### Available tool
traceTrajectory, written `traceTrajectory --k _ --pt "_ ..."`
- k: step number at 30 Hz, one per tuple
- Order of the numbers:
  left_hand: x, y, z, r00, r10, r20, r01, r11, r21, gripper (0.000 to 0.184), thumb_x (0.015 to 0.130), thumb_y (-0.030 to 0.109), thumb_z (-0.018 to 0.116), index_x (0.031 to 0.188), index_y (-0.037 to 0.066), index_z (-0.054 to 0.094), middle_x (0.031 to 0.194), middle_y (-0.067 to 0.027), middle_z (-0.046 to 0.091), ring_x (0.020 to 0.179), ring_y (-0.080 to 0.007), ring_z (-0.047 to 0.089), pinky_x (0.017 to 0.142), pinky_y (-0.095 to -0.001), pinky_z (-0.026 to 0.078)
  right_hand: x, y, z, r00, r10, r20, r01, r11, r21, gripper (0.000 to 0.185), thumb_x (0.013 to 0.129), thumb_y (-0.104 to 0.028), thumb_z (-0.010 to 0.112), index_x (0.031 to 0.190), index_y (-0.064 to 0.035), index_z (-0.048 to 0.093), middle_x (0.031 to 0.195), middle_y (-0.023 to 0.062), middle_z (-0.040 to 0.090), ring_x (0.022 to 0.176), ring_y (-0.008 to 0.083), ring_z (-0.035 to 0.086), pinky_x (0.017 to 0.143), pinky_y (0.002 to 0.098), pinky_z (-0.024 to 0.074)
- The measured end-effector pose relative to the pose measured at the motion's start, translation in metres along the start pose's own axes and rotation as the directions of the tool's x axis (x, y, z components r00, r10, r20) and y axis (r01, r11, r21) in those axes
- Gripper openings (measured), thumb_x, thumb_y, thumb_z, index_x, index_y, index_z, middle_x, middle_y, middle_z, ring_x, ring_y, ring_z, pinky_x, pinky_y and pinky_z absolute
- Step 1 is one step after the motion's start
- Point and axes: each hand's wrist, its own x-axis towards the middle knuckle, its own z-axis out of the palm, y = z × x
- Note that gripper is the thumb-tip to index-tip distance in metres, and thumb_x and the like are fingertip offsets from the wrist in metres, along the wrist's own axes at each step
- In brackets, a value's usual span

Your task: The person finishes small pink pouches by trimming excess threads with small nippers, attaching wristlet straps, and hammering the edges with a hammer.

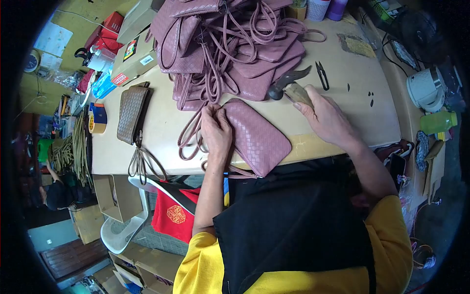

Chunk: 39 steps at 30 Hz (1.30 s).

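1. The left hand (216,131) has its thumb and fingertips pressed together, pinching the far left corner of a pink woven-pattern pouch (262,139); whether edge or strap lies between them, I cannot tell.
2. That pouch lies at the near edge of the table (360,110), between both hands.
3. The right hand (327,115) is wrapped around the wooden handle of a hammer (296,93), its metal head beyond the pouch.
4. A red-and-white sticker (120,79) on the far left carton (121,62) reads "FRAGILE"; its white label (147,60) is too small to read.
5. A red cloth (171,228), near left, bears a gold emblem (176,214).
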Motion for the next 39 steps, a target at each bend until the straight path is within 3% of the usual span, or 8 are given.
traceTrajectory --k 3,9,15,24,29,31,37,39 --pt "-0.001 0.004 0.002 0.988 0.003 -0.153 -0.002 1.0 0.006 0.004 0.089 0.002 0.052 0.091 -0.001 0.053 0.081 -0.0157 0.057 0.069 -0.0264 0.055 0.066 -0.0333 0.045 0.01 -0.007 -0.011 0.978 -0.012 0.207 0.018 0.999 -0.031 0.034 0.093 -0.027 0.05 0.103 0.0043 0.045 0.085 0.029 0.058 0.086 0.0438 0.057 0.073 0.0497 0.0426" --pt "-0.027 0.02 -0.016 0.98 -0.028 0.198 -0.04 0.943 0.331 0.01 0.086 0.003 0.05 0.096 0.002 0.053 0.089 -0.0204 0.054 0.083 -0.0386 0.056 0.069 -0.0445 0.044 0.018 -0.001 0.036 0.977 -0.213 -0.022 0.211 0.974 -0.08 0.031 0.091 -0.024 0.052 0.103 0.0034 0.046 0.09 0.0268 0.057 0.083 0.0446 0.057 0.073 0.0469 0.045" --pt "-0.029 0.012 -0.014 0.989 -0.022 0.144 -0.025 0.949 0.313 0.011 0.086 0.003 0.05 0.097 0.002 0.053 0.089 -0.0203 0.054 0.081 -0.0388 0.056 0.068 -0.0445 0.044 0.0 0.0 -0.015 0.895 0.052 0.443 0.064 0.968 -0.243 0.036 0.091 -0.029 0.053 0.11 0.0002 0.046 0.096 0.0276 0.059 0.089 0.0425 0.058 0.077 0.0496 0.0443" --pt "-0.024 0.015 -0.041 0.945 0.033 0.326 -0.077 0.989 0.123 0.033 0.079 0.013 0.066 0.109 0.001 0.057 0.099 -0.0165 0.06 0.092 -0.0298 0.06 0.084 -0.0371 0.045 -0.03 0.039 -0.011 0.966 0.153 0.21 -0.129 0.984 -0.124 0.036 0.092 -0.027 0.05 0.119 -0.0037 0.045 0.092 0.0271 0.06 0.087 0.0451 0.058 0.072 0.0494 0.0448" --pt "-0.021 0.018 -0.073 0.832 0.199 0.517 -0.247 0.969 0.024 0.04 0.075 0.008 0.069 0.114 0.002 0.061 0.118 -0.0177 0.055 0.104 -0.0285 0.058 0.092 -0.0352 0.043 0.0 0.103 -0.034 0.876 0.296 -0.38 -0.361 0.926 -0.11 0.045 0.092 -0.026 0.05 0.132 -0.0073 0.04 0.102 0.0264 0.058 0.099 0.0425 0.057 0.081 0.048 0.0436" --pt "-0.027 -0.014 -0.063 0.896 0.029 0.443 0.024 0.993 -0.112 0.034 0.07 0.0 0.068 0.103 0.004 0.067 0.109 -0.0187 0.061 0.107 -0.0287 0.058 0.091 -0.0364 0.044 0.018 0.147 -0.028 0.84 0.21 -0.5 -0.401 0.862 -0.31 0.047 0.091 -0.025 0.05 0.134 -0.0095 0.04 0.12 0.0253 0.051 0.108 0.0409 0.053 0.086 0.046 0.0424" --pt "-0.011 0.042 -0.062 0.987 -0.033 0.16 0.054 0.99 -0.133 0.006 0.075 0.0 0.064 0.076 -0.005 0.06 0.07 -0.0126 0.061 0.058 -0.0175 0.055 0.058 -0.0301 0.044 0.05 0.143 -0.015 0.897 0.101 -0.431 -0.329 0.805 -0.495 0.05 0.089 -0.027 0.054 0.134 -0.0112 0.041 0.113 0.0199 0.05 0.105 0.0374 0.051 0.089 0.0479 0.04" --pt "-0.001 0.056 -0.071 0.943 -0.191 0.273 0.167 0.98 0.11 0.013 0.078 0.007 0.065 0.074 -0.004 0.059 0.063 -0.0133 0.058 0.057 -0.0173 0.054 0.056 -0.0317 0.043 0.044 0.099 -0.017 0.854 -0.181 -0.488 -0.014 0.93 -0.368 0.044 0.084 -0.025 0.062 0.123 -0.0083 0.049 0.114 0.0174 0.048 0.108 0.0356 0.048 0.092 0.0463 0.0386"
